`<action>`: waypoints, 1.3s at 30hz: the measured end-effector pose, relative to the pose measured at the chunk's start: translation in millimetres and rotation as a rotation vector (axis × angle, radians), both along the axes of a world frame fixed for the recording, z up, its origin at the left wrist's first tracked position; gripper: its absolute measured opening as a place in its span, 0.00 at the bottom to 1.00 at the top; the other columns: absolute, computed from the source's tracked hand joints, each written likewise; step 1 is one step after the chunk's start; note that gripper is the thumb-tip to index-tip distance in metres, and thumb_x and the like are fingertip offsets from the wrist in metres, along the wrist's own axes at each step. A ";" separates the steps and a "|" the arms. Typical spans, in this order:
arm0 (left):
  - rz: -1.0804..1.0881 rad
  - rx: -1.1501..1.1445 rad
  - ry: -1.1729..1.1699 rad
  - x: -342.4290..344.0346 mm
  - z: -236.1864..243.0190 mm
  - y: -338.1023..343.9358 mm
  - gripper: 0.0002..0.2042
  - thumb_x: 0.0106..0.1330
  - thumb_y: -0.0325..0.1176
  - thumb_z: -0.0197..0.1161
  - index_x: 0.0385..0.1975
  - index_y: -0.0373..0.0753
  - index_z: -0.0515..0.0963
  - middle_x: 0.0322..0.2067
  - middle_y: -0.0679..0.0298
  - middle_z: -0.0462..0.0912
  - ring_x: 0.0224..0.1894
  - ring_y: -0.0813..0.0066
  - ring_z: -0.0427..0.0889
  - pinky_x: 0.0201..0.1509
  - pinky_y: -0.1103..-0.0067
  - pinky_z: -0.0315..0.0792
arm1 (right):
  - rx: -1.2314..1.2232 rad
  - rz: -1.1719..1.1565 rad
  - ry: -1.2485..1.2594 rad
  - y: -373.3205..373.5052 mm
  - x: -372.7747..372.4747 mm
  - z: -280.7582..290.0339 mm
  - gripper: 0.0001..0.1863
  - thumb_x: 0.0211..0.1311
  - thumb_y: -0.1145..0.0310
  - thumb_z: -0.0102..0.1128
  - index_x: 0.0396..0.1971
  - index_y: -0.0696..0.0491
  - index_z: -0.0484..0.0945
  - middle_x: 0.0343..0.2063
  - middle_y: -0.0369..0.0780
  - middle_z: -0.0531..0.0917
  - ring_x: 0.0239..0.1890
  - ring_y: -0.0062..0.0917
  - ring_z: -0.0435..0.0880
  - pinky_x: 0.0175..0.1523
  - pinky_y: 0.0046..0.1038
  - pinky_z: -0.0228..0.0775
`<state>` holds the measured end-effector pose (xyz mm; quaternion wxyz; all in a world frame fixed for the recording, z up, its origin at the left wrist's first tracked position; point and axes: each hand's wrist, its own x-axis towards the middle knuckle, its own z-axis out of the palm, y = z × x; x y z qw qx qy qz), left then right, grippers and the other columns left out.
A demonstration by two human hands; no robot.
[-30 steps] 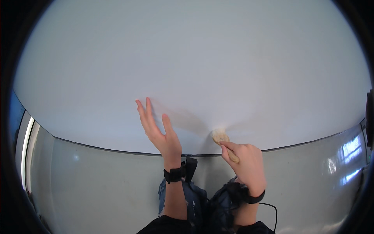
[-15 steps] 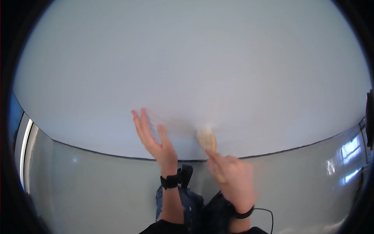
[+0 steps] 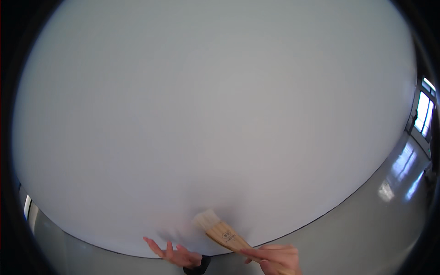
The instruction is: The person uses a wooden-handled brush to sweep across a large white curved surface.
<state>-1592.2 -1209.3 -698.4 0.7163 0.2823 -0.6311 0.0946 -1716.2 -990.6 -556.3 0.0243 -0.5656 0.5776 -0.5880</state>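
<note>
A flat paintbrush (image 3: 228, 236) with a wide light-wood handle and pale bristles is gripped by my right hand (image 3: 278, 258) at the bottom of the view. Its bristle end points up and left in front of the large white wall (image 3: 215, 114); I cannot tell whether the bristles touch it. To the left of the brush, my left hand (image 3: 176, 255) is held up with its fingers spread, and nothing is in it. A soft shadow falls on the white surface around the bristles.
The wall's lower edge curves across the bottom, where a shiny grey floor (image 3: 348, 238) begins. A bright window (image 3: 423, 112) stands at the far right, its light reflected on the floor. A pale strip (image 3: 27, 207) shows at the far left.
The view has tipped up, so both hands and the brush sit lower in it. The brush now leans further left. My left hand has tilted sideways, its fingers still spread.
</note>
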 end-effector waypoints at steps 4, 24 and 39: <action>-0.018 -0.073 -0.056 -7.9 82.6 30.4 0.12 0.74 0.32 0.46 0.50 0.31 0.68 0.69 0.31 0.57 0.72 0.31 0.58 0.71 0.43 0.54 | 0.056 -0.049 -0.045 24.2 -12.3 90.9 0.16 0.72 0.68 0.54 0.46 0.65 0.84 0.27 0.49 0.86 0.28 0.34 0.87 0.36 0.30 0.77; -0.049 0.503 -0.555 -74.3 502.5 46.0 0.41 0.60 0.45 0.71 0.74 0.46 0.60 0.78 0.51 0.48 0.80 0.50 0.44 0.75 0.48 0.39 | 0.123 -0.500 0.265 15.3 -66.1 366.7 0.24 0.51 0.79 0.67 0.52 0.53 0.84 0.24 0.40 0.83 0.24 0.30 0.80 0.28 0.28 0.71; -0.218 0.552 -0.562 -62.2 480.4 30.0 0.53 0.48 0.32 0.81 0.75 0.54 0.56 0.78 0.51 0.42 0.79 0.44 0.42 0.74 0.41 0.47 | 0.254 -0.333 0.197 37.9 -34.0 418.6 0.18 0.66 0.70 0.58 0.54 0.55 0.83 0.25 0.45 0.84 0.24 0.32 0.82 0.34 0.28 0.73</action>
